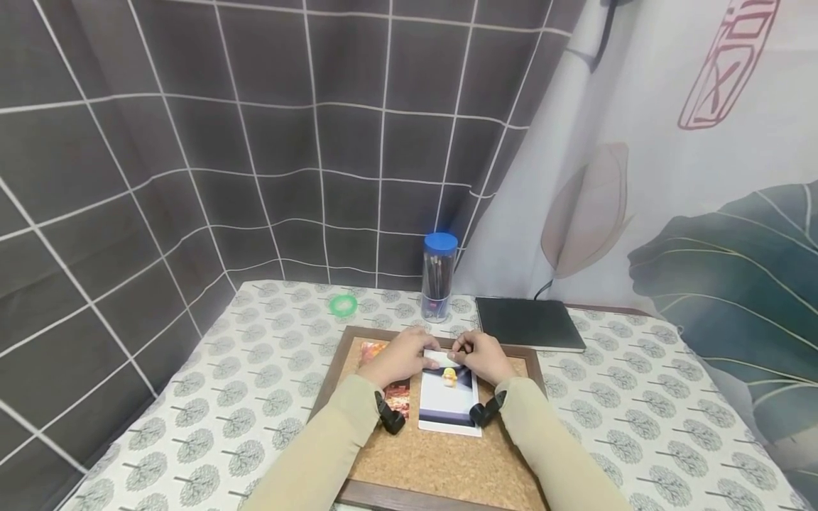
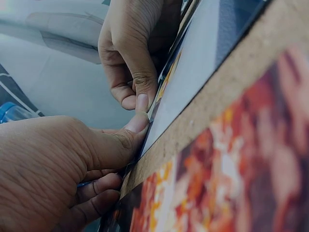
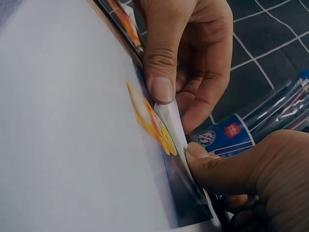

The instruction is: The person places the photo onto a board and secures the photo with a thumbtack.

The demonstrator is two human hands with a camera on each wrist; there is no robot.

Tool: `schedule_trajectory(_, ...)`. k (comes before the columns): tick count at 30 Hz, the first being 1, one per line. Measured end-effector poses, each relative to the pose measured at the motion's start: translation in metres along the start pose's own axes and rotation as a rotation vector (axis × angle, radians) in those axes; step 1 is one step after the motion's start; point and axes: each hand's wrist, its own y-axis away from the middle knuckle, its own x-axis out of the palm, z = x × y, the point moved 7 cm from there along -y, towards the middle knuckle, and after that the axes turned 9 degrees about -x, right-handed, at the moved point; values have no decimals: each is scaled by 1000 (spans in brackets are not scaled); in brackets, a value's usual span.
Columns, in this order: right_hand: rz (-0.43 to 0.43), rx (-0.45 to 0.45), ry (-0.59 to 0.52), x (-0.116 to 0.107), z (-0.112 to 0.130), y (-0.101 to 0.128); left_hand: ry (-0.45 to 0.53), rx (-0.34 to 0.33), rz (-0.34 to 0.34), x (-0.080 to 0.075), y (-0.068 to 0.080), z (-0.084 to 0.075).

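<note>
A white-bordered photo (image 1: 441, 408) with a small yellow figure lies on a framed cork board (image 1: 415, 461). Its far edge is pinched by my left hand (image 1: 399, 358) near the left side, thumb on top. Close beside it, my right hand (image 1: 488, 358) pinches the same edge between thumb and curled fingers. In the right wrist view a pale strip (image 3: 171, 118) runs along this edge between the two thumbs; whether it is tape or a bent border I cannot tell. The left wrist view shows both thumb tips nearly touching. Partly under my left forearm lies a red-orange picture (image 1: 397, 397).
Behind the board stands a clear tube of pens (image 1: 437, 277) with a blue lid. A green ring-shaped roll (image 1: 343, 305) lies at the back left, a flat black pad (image 1: 530, 324) at the back right. Tree-patterned cloth (image 1: 255, 369) covers the table, and curtains hang behind it.
</note>
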Motion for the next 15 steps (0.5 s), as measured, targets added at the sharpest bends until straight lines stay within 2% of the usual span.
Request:
schedule_trajectory(4,4,-10,-8,0,1,0,-10,5,-12,-2,0,1)
schedule_trajectory(6,4,-25,2,-1,2,0,-18,11,-40,-4,0,2)
schedule_trajectory(10,3,-110,56,-2,9,0,-60,18,-172,-16,2,4)
schedule_trajectory(13,-11,-188,103,-4,16,1,-117,-4,-287,-26,3,7)
schedule_trajectory(15,-39,-227,131,-7,20,1,-148,-24,-337,-31,3,9)
